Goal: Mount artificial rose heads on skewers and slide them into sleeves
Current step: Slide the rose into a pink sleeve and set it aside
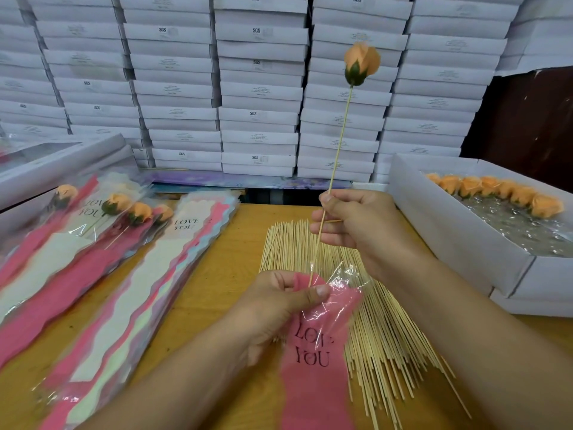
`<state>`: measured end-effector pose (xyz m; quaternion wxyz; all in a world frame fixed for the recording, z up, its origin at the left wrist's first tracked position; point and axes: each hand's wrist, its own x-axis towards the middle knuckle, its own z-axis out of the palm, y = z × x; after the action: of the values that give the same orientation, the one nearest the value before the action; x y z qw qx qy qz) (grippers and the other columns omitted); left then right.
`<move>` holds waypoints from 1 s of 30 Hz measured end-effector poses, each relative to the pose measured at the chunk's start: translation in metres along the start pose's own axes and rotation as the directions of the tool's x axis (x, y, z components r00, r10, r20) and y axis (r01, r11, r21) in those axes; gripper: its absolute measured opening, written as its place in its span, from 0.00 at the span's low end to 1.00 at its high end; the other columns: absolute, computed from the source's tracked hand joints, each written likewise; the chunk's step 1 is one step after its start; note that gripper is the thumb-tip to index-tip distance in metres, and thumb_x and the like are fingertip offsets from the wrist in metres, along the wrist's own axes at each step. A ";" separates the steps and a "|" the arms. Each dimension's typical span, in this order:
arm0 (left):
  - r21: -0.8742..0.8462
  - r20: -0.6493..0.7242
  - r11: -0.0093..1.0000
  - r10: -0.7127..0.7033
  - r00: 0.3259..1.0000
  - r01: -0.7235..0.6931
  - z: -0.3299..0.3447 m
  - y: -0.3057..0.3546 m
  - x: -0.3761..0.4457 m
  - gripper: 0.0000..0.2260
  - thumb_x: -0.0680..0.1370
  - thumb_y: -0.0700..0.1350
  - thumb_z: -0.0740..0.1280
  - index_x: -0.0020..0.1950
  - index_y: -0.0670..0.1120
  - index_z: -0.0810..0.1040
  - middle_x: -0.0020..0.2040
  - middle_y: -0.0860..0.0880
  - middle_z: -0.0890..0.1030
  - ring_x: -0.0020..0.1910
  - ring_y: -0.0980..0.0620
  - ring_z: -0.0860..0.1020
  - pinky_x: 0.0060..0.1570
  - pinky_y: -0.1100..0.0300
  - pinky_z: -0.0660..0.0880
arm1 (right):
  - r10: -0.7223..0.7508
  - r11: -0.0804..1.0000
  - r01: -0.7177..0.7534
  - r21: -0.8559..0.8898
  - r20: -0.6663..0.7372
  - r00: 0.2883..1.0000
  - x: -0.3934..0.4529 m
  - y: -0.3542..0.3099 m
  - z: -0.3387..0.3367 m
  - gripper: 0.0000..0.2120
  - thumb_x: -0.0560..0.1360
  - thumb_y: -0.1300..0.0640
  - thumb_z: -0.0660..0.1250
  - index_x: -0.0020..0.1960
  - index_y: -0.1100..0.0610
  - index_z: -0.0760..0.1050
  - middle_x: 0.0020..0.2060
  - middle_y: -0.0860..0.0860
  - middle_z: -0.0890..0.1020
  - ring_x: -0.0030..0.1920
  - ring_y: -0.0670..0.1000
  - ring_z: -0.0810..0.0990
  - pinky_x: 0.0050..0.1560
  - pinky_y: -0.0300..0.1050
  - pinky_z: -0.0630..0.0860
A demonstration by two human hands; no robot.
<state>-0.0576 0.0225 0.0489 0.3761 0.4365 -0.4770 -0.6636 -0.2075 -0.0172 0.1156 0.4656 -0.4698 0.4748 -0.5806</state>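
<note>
Pink film marks the sleeve [313, 342], nearest of all, over the worktop's [223, 274] near edge. The left hand [279, 305] pinches its clear mouth between thumb and curled fingers, holding it open. The skewer's [336, 150] bare tip sits just at that mouth, above the heap of loose skewers [387, 336] spread across the worktop. Farther up, the right hand [359, 225] grips the skewer low on its shaft, fingers curled round it, with the orange rose head [361, 63] standing high at the top end.

The pointed tip could catch or pierce the thin film if it comes in at a slant, and the mouth could fall shut if the pinch slackens. Held so low, the long shaft may wobble, and a jolt might loosen the head.

The sleeve reads "LOVE YOU", as do the finished roses [124, 206] and empty sleeves [173, 274] stacked toward the left edge. A white box [449, 231] of rose heads sits at the right edge. Along the far side, stacked white boxes [257, 88] carry "SGS"; their smaller print is unreadable.
</note>
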 end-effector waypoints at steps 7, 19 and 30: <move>-0.061 0.060 0.998 -0.016 0.998 0.020 -0.001 0.000 0.000 0.09 0.72 0.44 0.76 0.48 0.40 0.86 0.42 0.39 0.86 0.33 0.47 0.83 0.35 0.57 0.82 | 0.076 0.987 -0.062 -0.149 0.094 0.993 0.002 -0.006 -0.012 0.03 0.77 0.59 0.71 0.49 0.58 0.81 0.36 0.53 0.87 0.36 0.50 0.86 0.33 0.39 0.82; -0.106 0.052 0.994 0.020 0.998 -0.014 0.001 0.000 0.001 0.17 0.71 0.44 0.75 0.53 0.33 0.81 0.44 0.38 0.85 0.36 0.47 0.83 0.35 0.59 0.81 | 0.210 0.928 -0.106 -0.357 0.268 0.940 -0.004 -0.011 -0.019 0.05 0.75 0.60 0.73 0.48 0.63 0.82 0.36 0.55 0.85 0.36 0.49 0.85 0.33 0.37 0.80; -0.126 0.122 0.992 -0.010 0.992 0.025 0.006 -0.004 -0.001 0.22 0.68 0.46 0.78 0.56 0.32 0.81 0.49 0.36 0.85 0.42 0.46 0.83 0.41 0.58 0.82 | 0.050 0.983 -0.046 -0.178 0.018 0.999 0.021 -0.031 -0.024 0.04 0.78 0.60 0.70 0.50 0.61 0.80 0.36 0.54 0.87 0.33 0.47 0.84 0.31 0.37 0.80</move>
<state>-0.0635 0.0269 0.0460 0.3677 0.3747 -0.4518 -0.7213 -0.2368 -0.0317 0.1459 0.4410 -0.5042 0.5305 -0.5195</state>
